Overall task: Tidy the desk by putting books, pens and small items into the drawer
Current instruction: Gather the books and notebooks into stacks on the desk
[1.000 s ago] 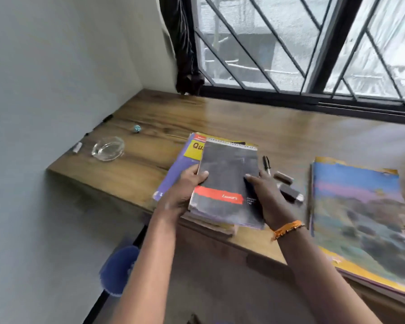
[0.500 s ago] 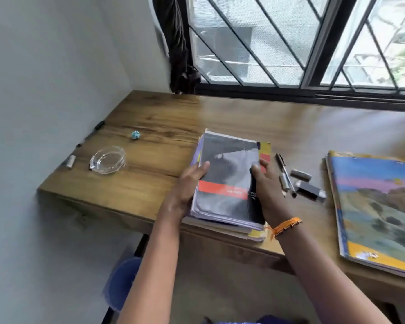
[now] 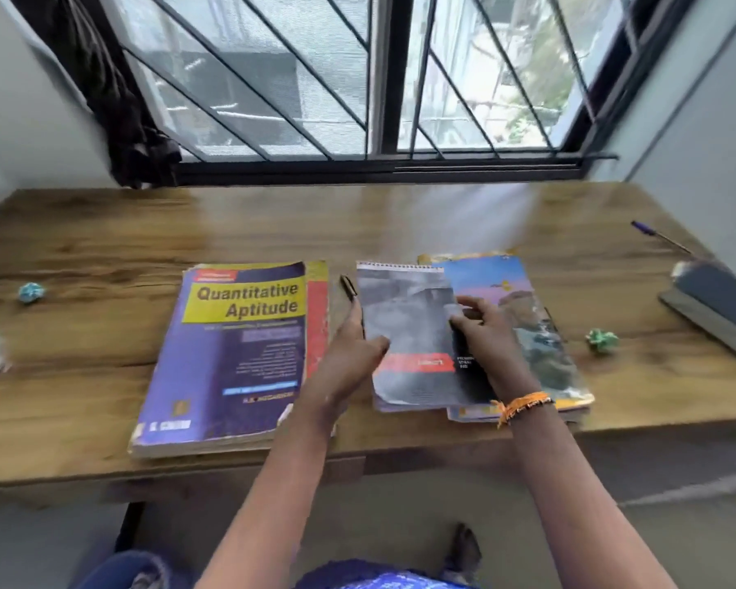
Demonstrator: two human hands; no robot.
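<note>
Hands [image 3: 417,337] on grey notepad [image 3: 408,333].

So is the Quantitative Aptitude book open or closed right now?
Closed. The Quantitative Aptitude book lies flat on the desk, front cover up, title readable, neither hand on it.

A wooden worktop [image 3: 442,218] spans pale grey walls [image 3: 26,133] beneath a black-framed window [image 3: 383,78] (diagonal grille bars), daylight glancing off the wood; dark cloth [image 3: 115,112] hangs left.
</note>
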